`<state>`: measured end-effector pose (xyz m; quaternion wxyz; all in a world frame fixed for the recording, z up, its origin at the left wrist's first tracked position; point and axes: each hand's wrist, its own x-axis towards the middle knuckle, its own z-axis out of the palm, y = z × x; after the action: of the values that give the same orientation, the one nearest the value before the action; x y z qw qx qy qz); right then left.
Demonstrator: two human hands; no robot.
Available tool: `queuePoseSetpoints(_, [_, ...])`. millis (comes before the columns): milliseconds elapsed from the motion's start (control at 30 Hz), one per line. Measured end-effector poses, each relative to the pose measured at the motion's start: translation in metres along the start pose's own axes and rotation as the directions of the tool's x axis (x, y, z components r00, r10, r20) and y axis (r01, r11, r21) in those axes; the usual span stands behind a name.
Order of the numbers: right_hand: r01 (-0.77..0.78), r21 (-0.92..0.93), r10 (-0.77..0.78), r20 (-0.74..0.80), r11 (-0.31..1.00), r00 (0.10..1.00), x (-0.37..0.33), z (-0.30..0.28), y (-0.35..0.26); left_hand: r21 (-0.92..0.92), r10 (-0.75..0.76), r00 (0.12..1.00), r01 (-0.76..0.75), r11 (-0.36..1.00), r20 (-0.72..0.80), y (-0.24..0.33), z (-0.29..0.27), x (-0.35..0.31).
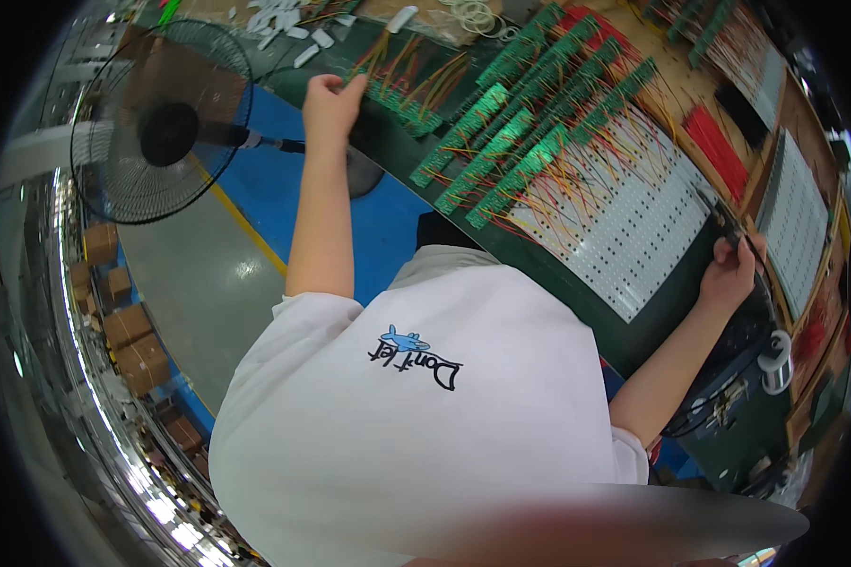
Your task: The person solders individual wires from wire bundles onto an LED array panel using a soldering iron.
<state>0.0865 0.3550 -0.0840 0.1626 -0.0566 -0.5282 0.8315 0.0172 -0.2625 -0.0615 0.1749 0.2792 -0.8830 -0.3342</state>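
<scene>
My left hand (331, 111) is closed at the left end of a green circuit board strip (402, 109), thumb and fingers pinching its edge. Red, yellow and brown wires rise from that strip. On the right, my right hand (731, 274) grips a dark, pen-like soldering iron (721, 214), its thin tip pointing up and left over the bench. Between my hands, several green circuit board strips (501, 132) lie in slanted rows with red and yellow wires attached. Beside them is a white perforated board (633, 222), with loose wire ends spread over its left part.
A black standing fan (170, 132) is left of the dark green bench (577, 321). White plastic pieces (279, 19) lie at the far edge. A red wire bundle (716, 151) and another white perforated panel (792, 222) are at right. Cartons (128, 326) line the floor at left.
</scene>
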Motion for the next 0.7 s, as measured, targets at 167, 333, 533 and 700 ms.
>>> queuePoseSetpoints(167, [0.025, -0.004, -0.025, -0.089, 1.000, 0.996, -0.005, 0.024, -0.004, -0.095, 0.093, 0.993, -0.099, 0.991, -0.073, -0.009, -0.005, 0.035])
queuePoseSetpoints(333, [0.007, -0.022, -0.008, -0.083, 1.000, 0.997, -0.006, 0.021, -0.009, -0.462, 0.034, 0.999, -0.018, 0.887, 0.027, 0.035, -0.030, 0.044])
queuePoseSetpoints(533, [-0.014, 0.008, 0.014, -0.095, 1.000, 0.995, -0.002, 0.012, -0.006, -0.759, 0.319, 0.892, 0.040, 0.650, 0.320, 0.141, -0.070, -0.008])
queuePoseSetpoints(700, [-0.013, -0.003, 0.012, -0.093, 1.000, 0.996, -0.004, 0.013, -0.005, -0.534, 0.492, 0.444, -0.036, 0.845, 0.749, 0.198, 0.007, -0.103])
